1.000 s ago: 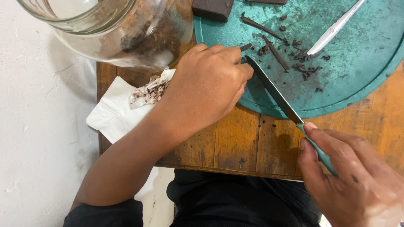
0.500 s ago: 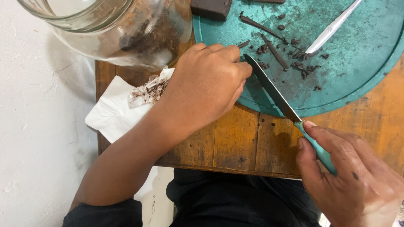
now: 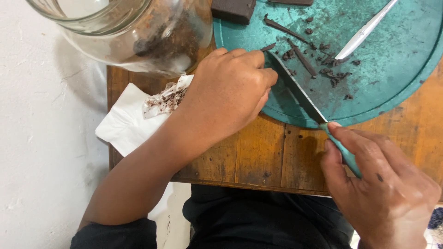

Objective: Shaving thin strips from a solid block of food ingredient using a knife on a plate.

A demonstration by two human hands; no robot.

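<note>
in the head view, the person's right hand (image 3: 378, 184) is wrapped around the teal handle of a knife (image 3: 300, 94), with the fingers folded over the handle and the forefinger laid along its top near the blade. the blade runs up and to the left, flat and low over the near edge of a round teal cutting board (image 3: 392, 87), and its tip ends just beside the left hand's fingertips. the left hand (image 3: 228, 94) is curled into a loose fist with knuckles up, resting at the left rim of the board; its fingertips are tucked under, so whether it pinches anything there cannot be told. thin dark chocolate slivers (image 3: 302, 57) and crumbs lie scattered across the board beyond the blade. a dark chocolate block (image 3: 233, 9) sits at the board's upper left edge, cut off by the frame. a white-handled utensil (image 3: 364, 32) lies slanted on the board's upper right. a clear glass jar (image 3: 120, 32) with dark bits inside stands tilted in view above the left wrist. a white paper napkin (image 3: 127, 122), smeared with brown crumbs, lies under the left forearm at the corner of the wooden table (image 3: 267, 157).
</note>
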